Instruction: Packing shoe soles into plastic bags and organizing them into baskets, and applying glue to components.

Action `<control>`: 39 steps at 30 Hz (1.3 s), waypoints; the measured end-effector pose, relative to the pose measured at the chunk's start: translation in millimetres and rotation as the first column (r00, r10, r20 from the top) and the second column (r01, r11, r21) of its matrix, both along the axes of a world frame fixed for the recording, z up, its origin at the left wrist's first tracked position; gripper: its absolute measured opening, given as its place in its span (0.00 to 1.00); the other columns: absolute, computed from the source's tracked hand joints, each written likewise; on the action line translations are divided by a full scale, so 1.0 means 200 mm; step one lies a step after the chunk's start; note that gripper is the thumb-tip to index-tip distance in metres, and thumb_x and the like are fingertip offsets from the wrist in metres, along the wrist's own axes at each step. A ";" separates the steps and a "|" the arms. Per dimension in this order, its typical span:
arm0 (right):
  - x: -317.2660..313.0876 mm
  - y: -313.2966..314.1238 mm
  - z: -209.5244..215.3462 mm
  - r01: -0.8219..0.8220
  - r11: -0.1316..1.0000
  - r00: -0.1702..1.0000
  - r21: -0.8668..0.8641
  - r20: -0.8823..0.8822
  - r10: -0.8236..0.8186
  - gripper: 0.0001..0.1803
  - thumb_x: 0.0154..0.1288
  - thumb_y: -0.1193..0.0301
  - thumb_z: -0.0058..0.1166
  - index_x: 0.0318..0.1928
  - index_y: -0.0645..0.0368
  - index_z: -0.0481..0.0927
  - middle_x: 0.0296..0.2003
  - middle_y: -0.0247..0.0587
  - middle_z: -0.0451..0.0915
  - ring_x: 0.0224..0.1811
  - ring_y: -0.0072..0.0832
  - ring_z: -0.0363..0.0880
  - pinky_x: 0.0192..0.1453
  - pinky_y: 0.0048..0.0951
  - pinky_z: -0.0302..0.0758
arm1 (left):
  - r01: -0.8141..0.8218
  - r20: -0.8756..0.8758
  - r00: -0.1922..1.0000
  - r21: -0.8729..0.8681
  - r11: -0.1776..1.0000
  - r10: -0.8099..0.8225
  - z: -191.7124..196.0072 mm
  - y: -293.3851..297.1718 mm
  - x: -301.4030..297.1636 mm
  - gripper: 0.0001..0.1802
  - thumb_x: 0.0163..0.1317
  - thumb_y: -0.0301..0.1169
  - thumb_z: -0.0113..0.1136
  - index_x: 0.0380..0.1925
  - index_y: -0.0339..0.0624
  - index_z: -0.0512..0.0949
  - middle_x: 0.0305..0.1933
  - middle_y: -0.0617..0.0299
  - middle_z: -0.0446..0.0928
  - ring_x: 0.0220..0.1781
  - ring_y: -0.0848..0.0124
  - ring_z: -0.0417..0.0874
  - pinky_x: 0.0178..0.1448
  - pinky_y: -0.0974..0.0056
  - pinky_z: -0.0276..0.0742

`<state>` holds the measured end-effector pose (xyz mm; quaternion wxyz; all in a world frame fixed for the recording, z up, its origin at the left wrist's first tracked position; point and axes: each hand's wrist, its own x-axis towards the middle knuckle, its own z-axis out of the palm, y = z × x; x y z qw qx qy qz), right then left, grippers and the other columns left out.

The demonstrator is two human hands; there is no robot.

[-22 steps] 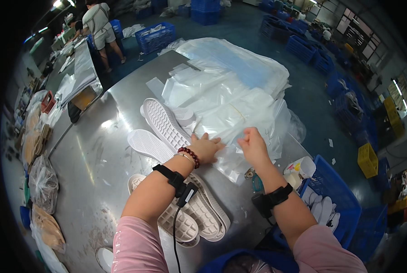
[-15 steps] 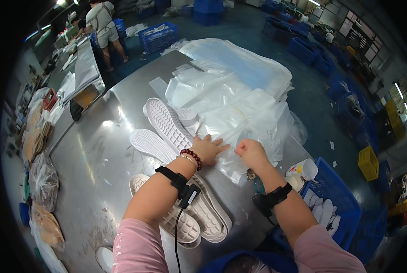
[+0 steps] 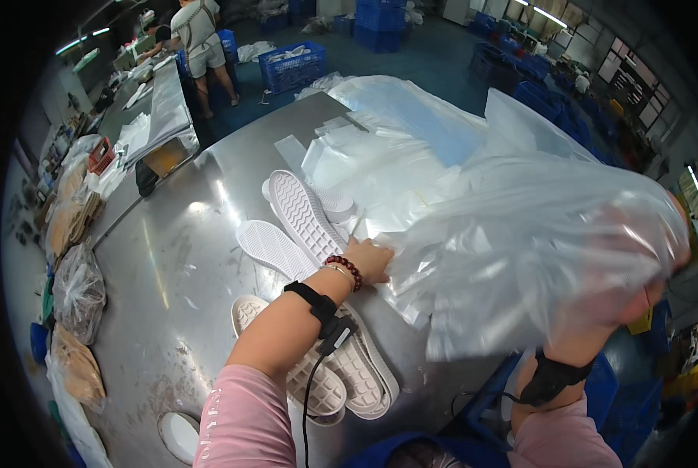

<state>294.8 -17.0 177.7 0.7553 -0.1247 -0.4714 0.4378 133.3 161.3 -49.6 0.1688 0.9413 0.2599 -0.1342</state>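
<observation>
Fingers of the left hand (image 3: 371, 260) flat and together, pressing the stack of clear plastic bags (image 3: 411, 195) just beyond the fingertips. Right hand (image 3: 637, 300) veiled by the lifted bag (image 3: 551, 257); grip impossible to tell. Best to keep the stack pinned, peeling one bag only.

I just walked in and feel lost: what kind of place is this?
Probably a shoe factory's packing area: white shoe soles lie on a steel table, clear plastic bags are piled up, and blue crates stand on the floor.
</observation>
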 end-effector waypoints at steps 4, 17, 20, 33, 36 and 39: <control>-0.04 -0.23 0.00 -0.155 0.983 0.932 -0.098 0.314 0.179 0.08 0.62 0.69 0.52 0.39 0.58 0.71 0.35 0.35 0.75 0.39 0.31 0.74 0.44 0.34 0.70 | 0.129 0.388 0.912 -0.580 0.805 0.133 0.13 -0.04 -0.04 0.31 0.63 0.50 0.51 0.53 0.32 0.70 0.50 0.49 0.76 0.53 0.61 0.76 0.57 0.62 0.70; -0.28 -0.73 -0.25 -0.432 0.891 0.082 -0.142 0.977 0.195 0.11 0.62 0.66 0.51 0.40 0.60 0.74 0.31 0.42 0.77 0.38 0.41 0.76 0.42 0.34 0.71 | 0.332 0.729 0.438 -0.675 0.659 0.526 0.86 -1.06 -0.45 0.21 0.65 0.31 0.49 0.57 0.37 0.67 0.58 0.56 0.69 0.55 0.69 0.73 0.59 0.63 0.69; -0.05 -0.86 0.07 -0.299 0.891 0.195 -0.343 0.891 0.409 0.15 0.62 0.66 0.55 0.46 0.61 0.76 0.32 0.37 0.81 0.35 0.24 0.79 0.40 0.24 0.74 | 0.120 0.853 0.509 -0.200 0.972 0.113 0.88 -1.35 -0.50 0.22 0.63 0.31 0.52 0.57 0.36 0.67 0.58 0.53 0.69 0.55 0.64 0.73 0.57 0.61 0.71; 0.05 -1.20 -0.30 -0.467 0.714 0.797 -0.521 0.101 0.595 0.38 0.54 0.51 0.62 0.58 0.62 0.64 0.47 0.40 0.76 0.49 0.27 0.74 0.56 0.28 0.69 | -0.702 0.501 0.673 0.200 0.684 0.544 0.78 -2.22 -0.50 0.34 0.48 0.19 0.48 0.56 0.62 0.71 0.45 0.51 0.73 0.36 0.52 0.79 0.40 0.57 0.77; 0.14 -1.32 -0.42 -0.577 0.625 0.705 -0.526 0.065 0.706 0.29 0.56 0.57 0.63 0.51 0.63 0.72 0.44 0.39 0.78 0.46 0.25 0.76 0.50 0.25 0.72 | -0.763 0.652 0.509 0.041 0.645 0.562 0.71 -2.36 -0.58 0.25 0.50 0.20 0.51 0.50 0.53 0.77 0.38 0.55 0.74 0.36 0.55 0.78 0.42 0.59 0.74; 0.21 -1.44 -0.53 -0.529 0.615 0.619 -0.584 0.231 0.751 0.13 0.57 0.66 0.61 0.37 0.64 0.81 0.46 0.43 0.77 0.47 0.26 0.76 0.52 0.29 0.72 | -0.687 0.713 0.260 -0.337 0.643 0.652 0.62 -2.48 -0.63 0.25 0.47 0.16 0.47 0.47 0.43 0.78 0.38 0.57 0.76 0.36 0.64 0.78 0.45 0.66 0.73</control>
